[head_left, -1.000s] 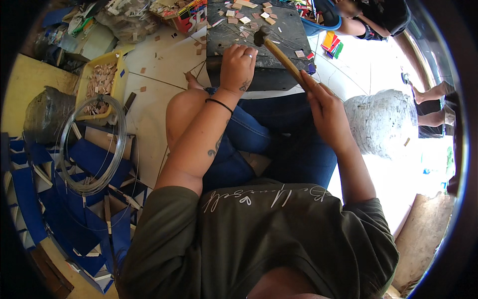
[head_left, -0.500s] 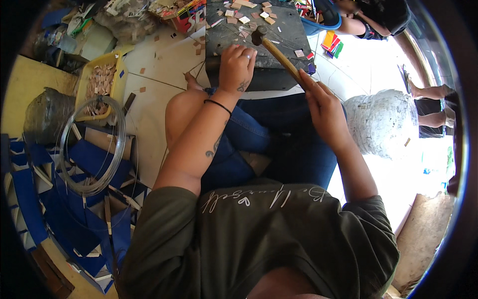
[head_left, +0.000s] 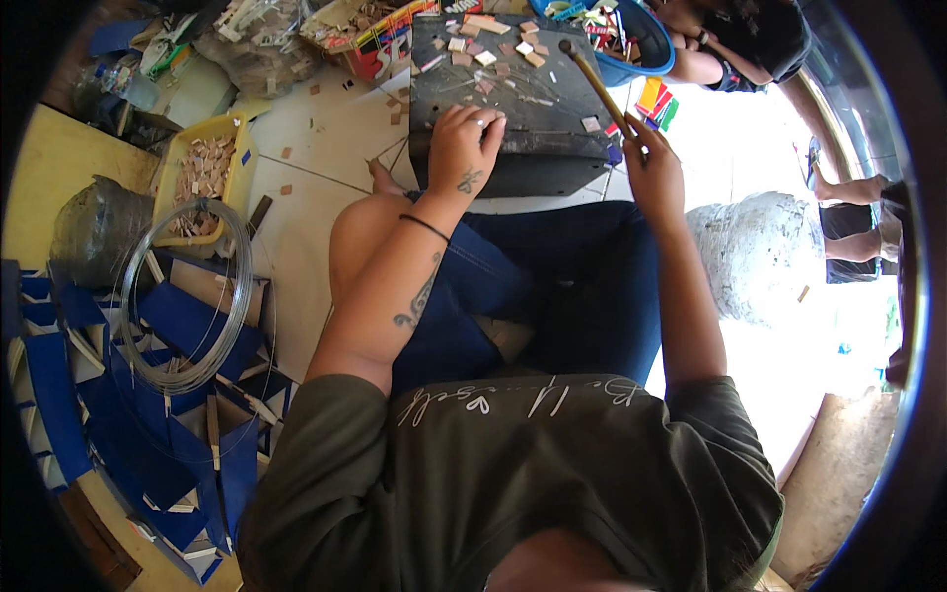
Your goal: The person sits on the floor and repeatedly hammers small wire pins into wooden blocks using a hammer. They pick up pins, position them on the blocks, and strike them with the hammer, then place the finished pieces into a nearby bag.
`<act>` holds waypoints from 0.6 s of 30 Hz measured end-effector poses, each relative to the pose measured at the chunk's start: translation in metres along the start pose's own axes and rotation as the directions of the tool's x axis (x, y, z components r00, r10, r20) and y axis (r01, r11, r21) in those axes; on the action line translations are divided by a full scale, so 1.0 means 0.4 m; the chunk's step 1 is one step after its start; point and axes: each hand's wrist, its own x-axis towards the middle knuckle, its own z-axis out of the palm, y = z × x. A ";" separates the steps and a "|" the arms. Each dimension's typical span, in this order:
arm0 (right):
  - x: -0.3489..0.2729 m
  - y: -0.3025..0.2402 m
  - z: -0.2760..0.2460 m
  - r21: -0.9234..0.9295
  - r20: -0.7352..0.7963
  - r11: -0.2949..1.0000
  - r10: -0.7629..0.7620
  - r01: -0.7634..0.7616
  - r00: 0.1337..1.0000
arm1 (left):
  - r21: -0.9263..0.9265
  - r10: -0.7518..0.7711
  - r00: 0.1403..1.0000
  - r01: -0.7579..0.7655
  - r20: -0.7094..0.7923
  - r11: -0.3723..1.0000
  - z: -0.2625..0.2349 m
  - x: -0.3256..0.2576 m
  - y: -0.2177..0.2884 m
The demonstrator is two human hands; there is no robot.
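Observation:
My right hand (head_left: 654,170) is wrapped round the wooden handle of a hammer (head_left: 600,89). Its head is raised at the far side, over the right part of a dark box-like block (head_left: 513,163). At the block's near left part, my left hand (head_left: 468,143) has its fingers curled together; whatever they hold, if anything, is hidden. Small square wooden pieces (head_left: 484,58) and thin wire bits (head_left: 533,100) lie scattered on the block's top, beyond the left hand.
On the left are a wire coil (head_left: 240,296), blue-and-white box pieces (head_left: 178,321) and a yellow tray (head_left: 240,168) of wooden squares. A blue basin (head_left: 646,69) stands at the far right, beside another person (head_left: 755,39). A wrapped white bundle (head_left: 755,257) sits right of my knee.
The hammer has swung right and away from my left hand, as my right hand moved right and slightly farther off. My left hand stays curled at the block.

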 end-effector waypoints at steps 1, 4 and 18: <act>0.011 0.013 0.023 -0.089 -0.022 0.996 0.027 -0.029 0.999 | -0.078 -0.111 0.994 0.111 0.005 0.991 -0.012 0.006 -0.005; 0.033 0.035 0.073 -0.221 -0.034 0.971 0.090 -0.095 0.995 | -0.194 -0.351 0.932 0.361 0.085 0.912 -0.092 0.015 -0.058; 0.203 -0.127 0.178 -0.265 0.244 0.912 -0.252 0.314 0.937 | 0.896 -0.667 0.714 0.415 -0.211 0.161 -0.928 -0.029 -0.611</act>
